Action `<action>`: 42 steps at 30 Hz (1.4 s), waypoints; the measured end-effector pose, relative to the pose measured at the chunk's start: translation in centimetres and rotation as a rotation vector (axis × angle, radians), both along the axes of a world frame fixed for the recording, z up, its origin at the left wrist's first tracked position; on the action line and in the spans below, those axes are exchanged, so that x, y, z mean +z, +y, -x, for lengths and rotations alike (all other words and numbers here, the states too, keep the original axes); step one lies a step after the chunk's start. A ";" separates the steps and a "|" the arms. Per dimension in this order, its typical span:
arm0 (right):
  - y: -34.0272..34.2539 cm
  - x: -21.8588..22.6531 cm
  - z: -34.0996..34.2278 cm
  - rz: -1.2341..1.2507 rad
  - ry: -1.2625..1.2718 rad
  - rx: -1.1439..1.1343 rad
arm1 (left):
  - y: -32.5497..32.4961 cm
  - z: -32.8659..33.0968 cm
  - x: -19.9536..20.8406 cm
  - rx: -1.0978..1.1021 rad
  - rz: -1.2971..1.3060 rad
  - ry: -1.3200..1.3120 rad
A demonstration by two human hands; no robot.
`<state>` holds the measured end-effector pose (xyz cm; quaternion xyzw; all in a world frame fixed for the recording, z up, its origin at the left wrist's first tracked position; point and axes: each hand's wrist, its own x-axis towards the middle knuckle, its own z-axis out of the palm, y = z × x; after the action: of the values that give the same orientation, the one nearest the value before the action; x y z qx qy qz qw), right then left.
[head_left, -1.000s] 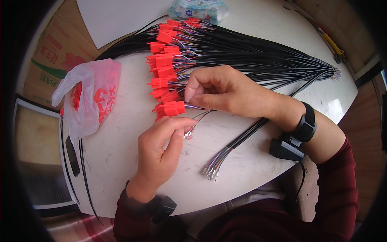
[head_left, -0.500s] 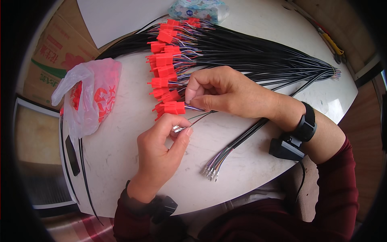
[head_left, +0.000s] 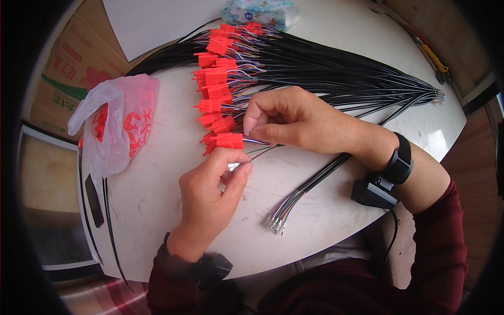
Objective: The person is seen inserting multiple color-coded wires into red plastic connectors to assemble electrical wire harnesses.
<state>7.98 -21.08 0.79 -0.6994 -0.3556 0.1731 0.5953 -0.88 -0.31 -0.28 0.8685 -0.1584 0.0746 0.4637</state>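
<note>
My left hand [head_left: 212,184] pinches thin wires [head_left: 262,153] with silvery crimp terminals [head_left: 232,167] at their ends, which poke out between thumb and forefinger. Just above it is the nearest red plastic connector [head_left: 229,140], with coloured wires leaving its right side. My right hand [head_left: 286,118] is closed in a pinch over those wires; its fingertips hide whatever they hold. Several more red connectors [head_left: 216,76] lie in a column beyond, joined to a fan of black cables [head_left: 336,68]. Near the table's front, a loose cable bundle ends in bare terminals [head_left: 275,224].
A pink-white plastic bag [head_left: 118,126] with red contents sits on the left of the white table [head_left: 304,257]. A tissue pack [head_left: 261,13] stands at the back. A yellow-handled tool [head_left: 433,56] lies far right. A cardboard box [head_left: 79,68] stands beyond the left edge.
The terminals have shifted slightly within my left hand's pinch and show less separately. My right hand has hardly moved.
</note>
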 end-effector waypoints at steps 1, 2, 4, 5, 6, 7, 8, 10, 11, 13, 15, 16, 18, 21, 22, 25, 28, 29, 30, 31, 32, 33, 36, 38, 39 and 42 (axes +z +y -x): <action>0.1 0.1 0.0 0.003 -0.002 0.004 | 0.1 0.1 0.1 0.004 -0.009 -0.009; 0.0 0.0 0.0 0.004 -0.002 0.002 | 0.0 0.0 0.2 0.002 -0.007 -0.008; -0.1 0.0 0.0 0.003 0.010 0.004 | -0.3 0.0 0.5 -0.040 -0.062 -0.055; -0.1 -0.1 0.0 0.004 0.010 0.003 | -0.3 0.0 0.5 -0.040 -0.061 -0.055; -0.1 -0.2 0.0 0.000 0.013 0.001 | -0.3 -0.1 0.5 -0.031 -0.080 -0.066; 0.0 -0.2 0.0 -0.006 0.015 -0.001 | -0.3 0.0 0.5 -0.020 -0.101 -0.077; 0.0 -0.2 0.0 -0.006 0.015 0.001 | -0.4 0.0 0.5 -0.019 -0.101 -0.077; 0.0 -0.1 0.0 -0.005 0.033 0.002 | -0.5 0.1 0.8 -0.006 -0.133 -0.120; 0.0 -0.1 0.0 -0.005 0.032 0.002 | -0.5 0.0 0.8 -0.006 -0.133 -0.120; 0.0 -0.1 0.0 0.004 -0.008 -0.001 | -0.3 0.0 0.7 -0.017 -0.126 -0.110; 0.0 -0.1 0.0 0.006 -0.011 0.002 | -0.2 -0.1 0.7 -0.011 -0.114 -0.107; 0.0 0.0 0.0 0.009 -0.014 0.004 | -0.2 -0.1 0.6 -0.006 -0.102 -0.103; -0.1 -0.1 0.1 0.026 -0.048 -0.031 | -0.2 0.0 0.2 -0.005 -0.017 -0.024; -0.1 -0.3 0.0 0.000 -0.150 -0.100 | -0.2 0.2 0.5 -0.003 0.141 0.120; -0.1 -0.4 0.0 -0.041 -0.216 -0.135 | -0.3 0.2 0.7 -0.005 0.215 0.185; -0.2 0.2 0.1 0.000 -0.330 -0.117 | -0.2 0.2 0.6 0.020 0.281 0.204; -0.6 1.1 0.7 0.089 -0.457 -0.040 | -0.2 -0.1 0.5 0.011 0.314 0.243; -0.5 0.9 0.7 0.091 -0.456 -0.039 | -0.2 -0.1 0.5 0.012 0.316 0.243; -0.5 0.7 0.8 0.095 -0.537 0.009 | -0.2 0.0 0.8 0.019 0.333 0.274; -0.5 0.7 0.9 0.098 -0.618 0.058 | -0.2 0.1 1.1 0.026 0.350 0.304; -0.4 0.7 0.9 0.096 -0.617 0.060 | -0.2 0.1 1.1 0.028 0.348 0.304; -0.3 0.7 0.8 0.122 -0.738 0.043 | -0.2 0.1 1.1 0.030 0.366 0.314; -0.2 0.4 0.8 0.179 -0.877 0.015 | -0.2 -0.1 1.1 0.038 0.375 0.354; -0.2 0.3 0.9 0.205 -0.896 0.007 | -0.2 -0.2 1.1 0.050 0.363 0.381; -0.2 0.2 0.9 0.193 -0.879 0.018 | -0.1 -0.3 0.9 0.049 0.371 0.383; -0.2 0.4 1.0 0.174 -0.859 0.030 | 0.1 -0.4 0.9 0.049 0.389 0.396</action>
<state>7.02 -21.25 1.19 -0.7501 -0.5652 -0.0956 0.3297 -0.50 -0.26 0.63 0.7644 -0.0265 -0.0564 0.6417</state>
